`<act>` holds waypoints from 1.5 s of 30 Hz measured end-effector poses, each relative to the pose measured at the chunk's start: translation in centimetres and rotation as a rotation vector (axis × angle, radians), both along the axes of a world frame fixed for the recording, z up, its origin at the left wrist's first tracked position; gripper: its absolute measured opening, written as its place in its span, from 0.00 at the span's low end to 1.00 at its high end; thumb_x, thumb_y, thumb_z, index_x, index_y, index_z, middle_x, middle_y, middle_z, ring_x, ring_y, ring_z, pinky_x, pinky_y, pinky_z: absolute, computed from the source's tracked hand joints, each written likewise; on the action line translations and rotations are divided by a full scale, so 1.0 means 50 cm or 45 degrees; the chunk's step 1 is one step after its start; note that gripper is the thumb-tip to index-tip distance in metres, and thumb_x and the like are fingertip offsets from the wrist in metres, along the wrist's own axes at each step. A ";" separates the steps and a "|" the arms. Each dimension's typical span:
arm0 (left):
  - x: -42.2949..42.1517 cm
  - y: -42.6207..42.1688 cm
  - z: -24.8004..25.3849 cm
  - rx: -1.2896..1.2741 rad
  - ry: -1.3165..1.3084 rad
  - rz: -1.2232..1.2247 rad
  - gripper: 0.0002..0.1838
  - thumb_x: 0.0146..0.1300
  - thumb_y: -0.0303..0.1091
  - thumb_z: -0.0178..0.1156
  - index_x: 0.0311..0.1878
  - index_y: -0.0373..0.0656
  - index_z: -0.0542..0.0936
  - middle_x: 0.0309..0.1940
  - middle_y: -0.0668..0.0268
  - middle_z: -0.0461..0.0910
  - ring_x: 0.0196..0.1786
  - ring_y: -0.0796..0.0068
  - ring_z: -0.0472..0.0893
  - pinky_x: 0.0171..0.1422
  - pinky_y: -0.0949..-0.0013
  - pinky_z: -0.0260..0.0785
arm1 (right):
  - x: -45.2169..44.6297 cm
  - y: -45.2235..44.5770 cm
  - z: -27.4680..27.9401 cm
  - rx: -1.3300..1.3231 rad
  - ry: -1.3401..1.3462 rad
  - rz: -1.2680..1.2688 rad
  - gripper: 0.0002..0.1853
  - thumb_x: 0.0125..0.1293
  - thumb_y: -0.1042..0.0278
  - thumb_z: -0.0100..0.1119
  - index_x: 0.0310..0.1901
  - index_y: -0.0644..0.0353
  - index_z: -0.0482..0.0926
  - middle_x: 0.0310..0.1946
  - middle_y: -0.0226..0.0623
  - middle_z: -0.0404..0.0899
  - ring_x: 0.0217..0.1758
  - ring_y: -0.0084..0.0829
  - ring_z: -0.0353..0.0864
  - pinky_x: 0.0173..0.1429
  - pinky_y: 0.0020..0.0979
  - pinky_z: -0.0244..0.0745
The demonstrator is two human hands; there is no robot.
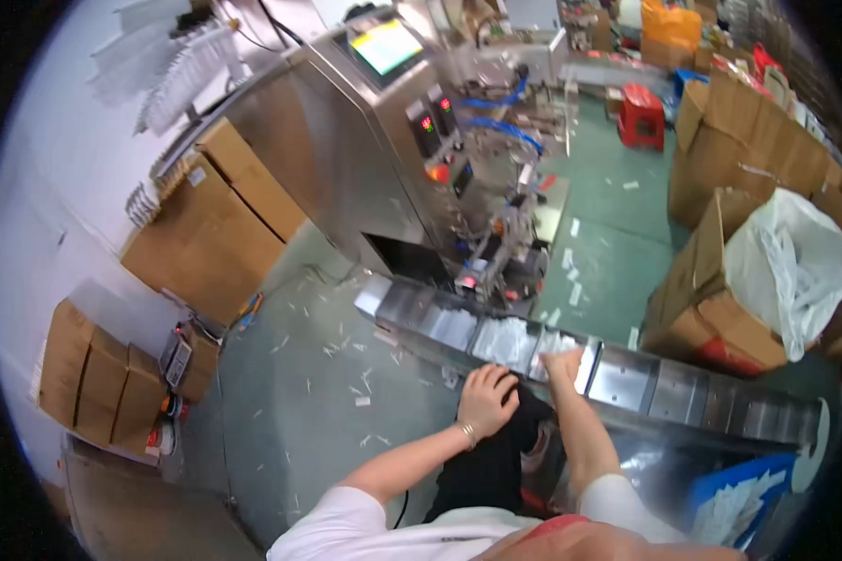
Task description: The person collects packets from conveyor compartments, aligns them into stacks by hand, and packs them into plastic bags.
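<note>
A metal conveyor [619, 381] divided into compartments runs across in front of me. White packets [503, 342] lie in several of its compartments. My right hand [562, 363] reaches into one of them, its fingers drawn together against white material; what they hold, if anything, is too small to make out. My left hand [488, 404] rests by the near edge of the conveyor, over my black trousers [482, 472]. Its fingers are loosely bent and apart, with nothing visible in them.
A steel machine [346, 140] with a lit screen [386, 47] stands beyond the conveyor. Cardboard boxes [206, 234] line the left wall. At right are a carton [711, 280] with a white bag [788, 266], a blue tray [767, 467] holding white strips, and a red stool [642, 117]. White scraps litter the floor.
</note>
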State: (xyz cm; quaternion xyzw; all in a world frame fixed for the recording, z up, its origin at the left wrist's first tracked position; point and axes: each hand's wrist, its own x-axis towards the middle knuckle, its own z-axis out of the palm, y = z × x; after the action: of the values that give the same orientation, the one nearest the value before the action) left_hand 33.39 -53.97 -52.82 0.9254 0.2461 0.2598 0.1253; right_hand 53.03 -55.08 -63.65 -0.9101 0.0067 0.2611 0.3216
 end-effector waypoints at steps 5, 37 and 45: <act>0.011 -0.005 0.002 -0.010 -0.006 -0.026 0.12 0.55 0.38 0.59 0.42 0.47 0.80 0.48 0.63 0.76 0.57 0.60 0.71 0.63 0.56 0.62 | 0.025 -0.012 -0.047 0.150 0.129 -0.053 0.51 0.37 0.60 0.76 0.60 0.71 0.55 0.52 0.59 0.74 0.57 0.51 0.75 0.61 0.40 0.70; 0.331 0.072 -0.136 -1.738 -0.271 -0.049 0.37 0.54 0.62 0.64 0.48 0.33 0.75 0.44 0.60 0.79 0.45 0.73 0.77 0.48 0.68 0.70 | 0.056 -0.147 0.112 1.432 0.316 -0.075 0.42 0.39 0.73 0.76 0.56 0.64 0.60 0.49 0.40 0.74 0.52 0.32 0.76 0.56 0.33 0.73; 0.297 -0.023 -0.024 -1.871 -0.519 -0.174 0.20 0.68 0.47 0.54 0.50 0.40 0.69 0.43 0.66 0.75 0.44 0.78 0.73 0.48 0.70 0.68 | 0.049 -0.204 0.170 1.508 0.366 0.034 0.47 0.42 0.70 0.78 0.60 0.63 0.56 0.51 0.43 0.74 0.53 0.35 0.76 0.58 0.38 0.74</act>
State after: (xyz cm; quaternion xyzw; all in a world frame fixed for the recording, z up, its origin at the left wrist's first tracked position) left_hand 48.25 -55.11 -54.04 0.5512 0.2699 0.1865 0.7671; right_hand 55.49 -65.28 -55.16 -0.5322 -0.1077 0.3448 0.7657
